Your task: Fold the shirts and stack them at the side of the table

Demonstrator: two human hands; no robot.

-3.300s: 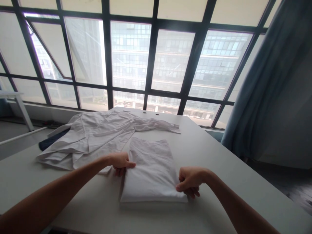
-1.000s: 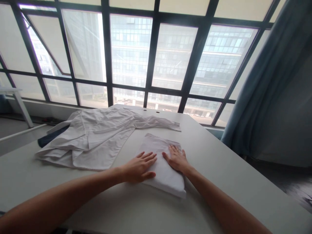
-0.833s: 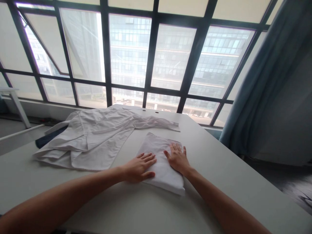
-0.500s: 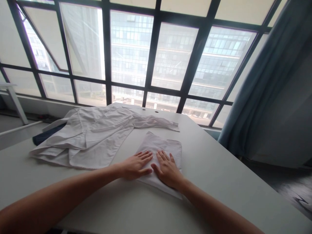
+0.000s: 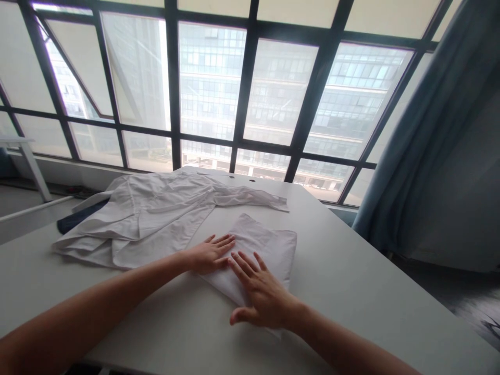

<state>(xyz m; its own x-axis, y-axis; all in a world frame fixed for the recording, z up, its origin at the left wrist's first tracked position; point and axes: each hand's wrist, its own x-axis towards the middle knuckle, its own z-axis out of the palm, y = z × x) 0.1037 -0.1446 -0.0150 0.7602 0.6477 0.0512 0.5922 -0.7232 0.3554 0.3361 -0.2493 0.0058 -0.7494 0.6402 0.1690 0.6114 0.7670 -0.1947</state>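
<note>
A folded white cloth garment (image 5: 269,244) lies flat on the white table (image 5: 351,291) in front of me. My left hand (image 5: 210,254) rests on its left side, fingers stretched out and palm down. Over the near part of the same bundle is my right hand (image 5: 260,291), fingers spread and thumb out to the left. The two hands almost meet at the fingertips. Beyond my left arm a white long-sleeved shirt (image 5: 156,208) is spread out with creases, one sleeve reaching right behind the folded garment.
Something dark blue (image 5: 80,216) shows under the shirt's left edge. Large windows (image 5: 211,83) with black frames stand behind the table. A blue-grey curtain (image 5: 406,151) hangs at the right, and a white table leg (image 5: 34,169) is at the far left.
Both hands have slid a little left, the right also nearer to me with its thumb spreading out. The folded garment has turned slightly, and more of its upper right shows.
</note>
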